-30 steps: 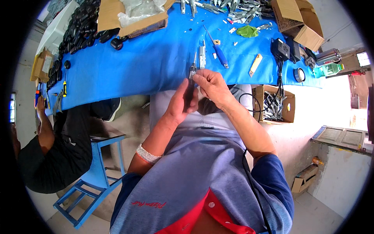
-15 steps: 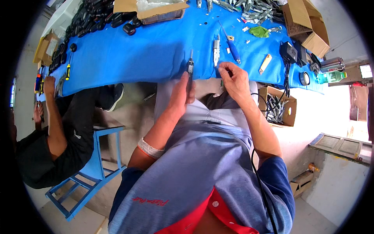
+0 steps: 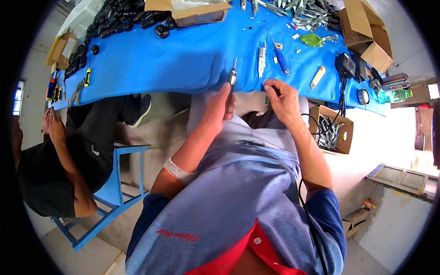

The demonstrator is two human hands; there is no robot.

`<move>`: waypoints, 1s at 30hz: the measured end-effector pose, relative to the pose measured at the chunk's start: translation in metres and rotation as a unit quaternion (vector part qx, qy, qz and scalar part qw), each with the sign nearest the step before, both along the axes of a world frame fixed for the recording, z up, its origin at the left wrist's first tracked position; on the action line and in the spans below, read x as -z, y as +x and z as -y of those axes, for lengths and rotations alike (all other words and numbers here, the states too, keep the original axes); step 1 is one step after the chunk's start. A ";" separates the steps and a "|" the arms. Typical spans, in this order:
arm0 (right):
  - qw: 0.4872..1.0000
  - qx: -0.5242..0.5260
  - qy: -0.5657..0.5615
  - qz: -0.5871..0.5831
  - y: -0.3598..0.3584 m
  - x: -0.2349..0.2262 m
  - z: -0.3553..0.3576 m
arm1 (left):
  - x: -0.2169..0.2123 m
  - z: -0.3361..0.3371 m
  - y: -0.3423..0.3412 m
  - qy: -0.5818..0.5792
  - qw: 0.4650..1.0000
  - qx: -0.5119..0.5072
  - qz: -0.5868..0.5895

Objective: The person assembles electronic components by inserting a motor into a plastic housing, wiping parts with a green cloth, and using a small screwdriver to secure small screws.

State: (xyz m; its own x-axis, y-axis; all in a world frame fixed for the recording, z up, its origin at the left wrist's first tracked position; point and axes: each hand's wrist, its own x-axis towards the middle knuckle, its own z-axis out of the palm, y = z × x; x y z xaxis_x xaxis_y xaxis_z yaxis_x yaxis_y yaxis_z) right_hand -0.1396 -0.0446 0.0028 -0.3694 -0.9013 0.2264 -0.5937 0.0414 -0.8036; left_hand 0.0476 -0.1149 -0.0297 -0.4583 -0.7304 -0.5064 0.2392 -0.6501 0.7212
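Note:
My left hand (image 3: 220,109) is wrapped around a slim dark device (image 3: 232,81) with a silvery mechanism and a thin metal shaft pointing up, held at the table's near edge. To its right, my right hand (image 3: 282,99) has thumb and fingers pinched together just off the cloth edge; whatever may be between them is too small to make out. Beyond it on the blue cloth (image 3: 183,59) lie a narrow silvery-white metal assembly (image 3: 261,60) and a blue-handled screwdriver (image 3: 281,60) with a long thin shaft.
Black casings (image 3: 114,20) crowd the far left beside an open cardboard box (image 3: 200,16). Metal assemblies (image 3: 309,13) lie heaped at the back. On the right are a yellow-white strip (image 3: 318,77), a black adapter (image 3: 344,65) and a green bottle (image 3: 396,95). Another person (image 3: 59,151) sits at left.
The whole view has shifted slightly, moving the table things rightward in the picture. My hands keep nearly the same pose. The other person's hand has left the tools at the table edge, and both hands are together.

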 end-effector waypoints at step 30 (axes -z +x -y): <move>0.989 0.117 -0.011 -0.094 -0.082 -0.011 0.018 | -0.001 0.006 -0.023 -0.072 0.988 0.099 -0.089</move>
